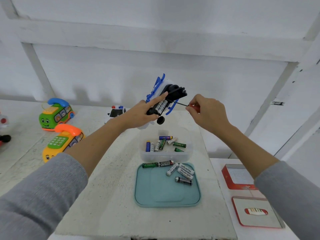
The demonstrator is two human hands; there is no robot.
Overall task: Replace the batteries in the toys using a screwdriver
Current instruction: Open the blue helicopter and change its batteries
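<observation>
From the head view, the left hand (pixel 142 113) grips the blue and white toy (pixel 161 94) upside down in the air above the clear tub (pixel 187 154), its forefinger stretched along the exposed batteries (pixel 161 106). The right hand (pixel 206 109) pinches the screwdriver (pixel 187 105) just right of the toy. The shaft runs leftward and slightly up into the black underside, so the driving hand is nearer. Open air surrounds both hands; the teal lid (pixel 155 196) lies nearer.
</observation>
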